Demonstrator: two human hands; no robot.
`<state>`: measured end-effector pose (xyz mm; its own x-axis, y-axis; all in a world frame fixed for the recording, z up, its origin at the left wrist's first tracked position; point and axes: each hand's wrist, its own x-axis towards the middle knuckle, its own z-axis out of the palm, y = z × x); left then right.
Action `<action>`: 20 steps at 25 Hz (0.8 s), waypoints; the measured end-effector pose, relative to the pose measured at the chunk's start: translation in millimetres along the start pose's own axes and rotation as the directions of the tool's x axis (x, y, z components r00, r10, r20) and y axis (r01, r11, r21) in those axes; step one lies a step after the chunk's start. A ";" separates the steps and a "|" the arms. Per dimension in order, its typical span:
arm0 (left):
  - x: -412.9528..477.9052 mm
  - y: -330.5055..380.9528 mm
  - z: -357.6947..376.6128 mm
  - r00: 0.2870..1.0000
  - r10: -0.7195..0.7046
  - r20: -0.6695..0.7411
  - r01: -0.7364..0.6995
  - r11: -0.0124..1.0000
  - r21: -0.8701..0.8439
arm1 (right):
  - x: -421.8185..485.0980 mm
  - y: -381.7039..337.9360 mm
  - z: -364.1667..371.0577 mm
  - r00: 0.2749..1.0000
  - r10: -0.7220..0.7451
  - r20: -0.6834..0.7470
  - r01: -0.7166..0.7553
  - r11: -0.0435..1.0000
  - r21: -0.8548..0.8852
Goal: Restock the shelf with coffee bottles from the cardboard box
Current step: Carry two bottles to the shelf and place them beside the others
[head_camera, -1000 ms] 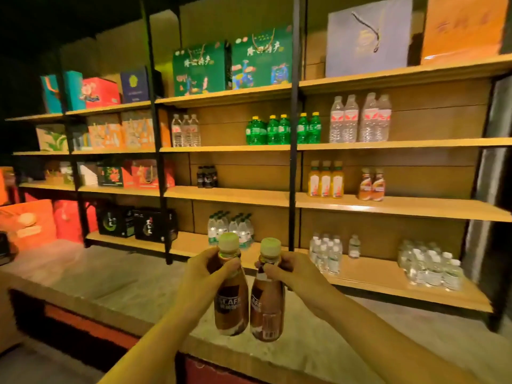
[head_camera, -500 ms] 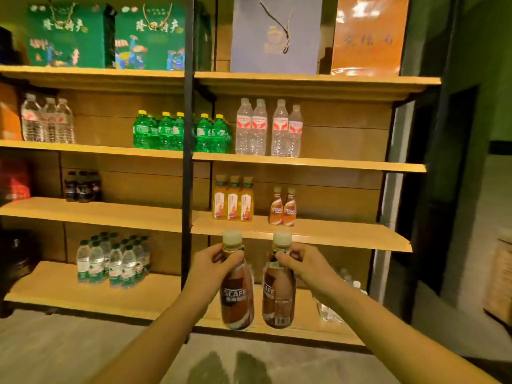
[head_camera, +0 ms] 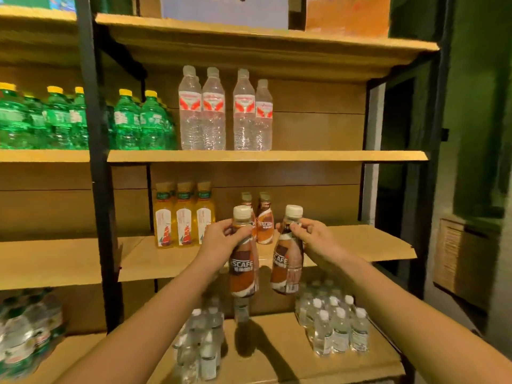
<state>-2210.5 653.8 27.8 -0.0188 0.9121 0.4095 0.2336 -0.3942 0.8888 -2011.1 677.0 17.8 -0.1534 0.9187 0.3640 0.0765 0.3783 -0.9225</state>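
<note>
My left hand point(head_camera: 221, 239) grips the neck of a brown coffee bottle point(head_camera: 243, 268) with a cream cap. A second coffee bottle point(head_camera: 286, 268) hangs from my right hand point(head_camera: 311, 236), pinched just under its cap. Both bottles hang upright in front of the edge of the middle wooden shelf point(head_camera: 360, 245). Two matching coffee bottles point(head_camera: 264, 225) stand on that shelf, just behind my hands. The cardboard box is out of view.
Three yellow tea bottles point(head_camera: 184, 217) stand left of the coffee bottles. Tall water bottles point(head_camera: 225, 112) and green bottles point(head_camera: 133, 123) fill the shelf above. Small water bottles point(head_camera: 336, 325) crowd the bottom shelf. A black upright post point(head_camera: 104, 189) divides the shelving at left.
The view has closed in on the right shelving unit. Both bottles have risen to the middle shelf's edge and spread slightly apart, still held the same way.
</note>
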 end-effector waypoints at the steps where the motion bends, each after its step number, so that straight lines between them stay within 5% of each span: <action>1: 22.8 -5.7 1.4 1.000 -0.003 0.016 0.003 1.000 -0.016 | 19.7 5.4 -2.1 1.000 0.001 -0.016 -0.001 1.000 0.009; 7: 124.0 -35.6 15.5 0.998 -0.016 0.067 0.021 0.997 -0.078 | 114.4 31.5 -17.8 0.992 0.022 -0.121 -0.011 0.996 0.087; 20: 203.4 -97.2 43.1 0.997 -0.044 0.069 0.049 0.997 -0.065 | 214.4 105.1 -20.4 0.997 -0.055 0.063 0.056 0.998 -0.016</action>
<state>-2195.1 882.5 15.8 0.0376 0.9343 0.3545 0.1685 -0.3556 0.9193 -2015.9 916.0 1.5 -0.2189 0.8875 0.4056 0.0834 0.4312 -0.8984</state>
